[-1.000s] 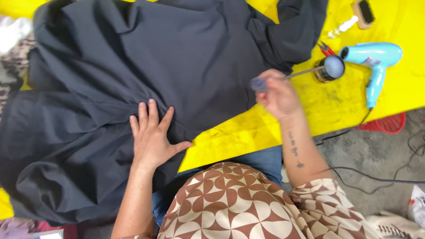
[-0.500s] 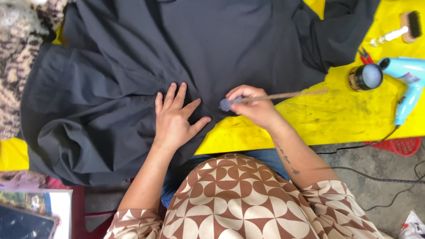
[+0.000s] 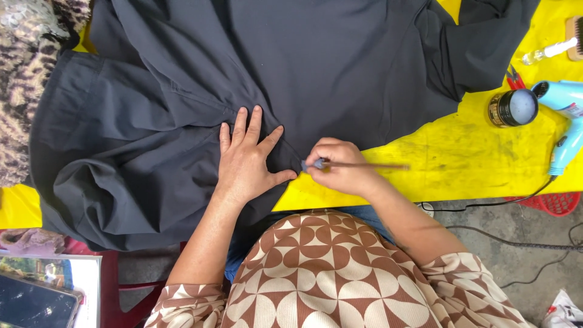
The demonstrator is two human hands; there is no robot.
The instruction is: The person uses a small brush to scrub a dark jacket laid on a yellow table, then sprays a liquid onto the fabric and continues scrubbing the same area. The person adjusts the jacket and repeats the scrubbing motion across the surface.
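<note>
A large dark grey garment lies spread over a yellow table. My left hand rests flat on the cloth with its fingers spread, close to the fabric's near edge. My right hand grips a thin brush by its wooden handle. The brush's tip touches the cloth just right of my left thumb. The handle points right, over bare yellow table.
A small open tin stands at the right, next to a light blue hair dryer with its cord hanging off the edge. A small bottle and a wooden brush lie at the far right. A patterned cloth lies left.
My right hand has carried the brush left from the tin to the garment's edge beside my left hand. The view has shifted, so the cloth and hands sit further right.
</note>
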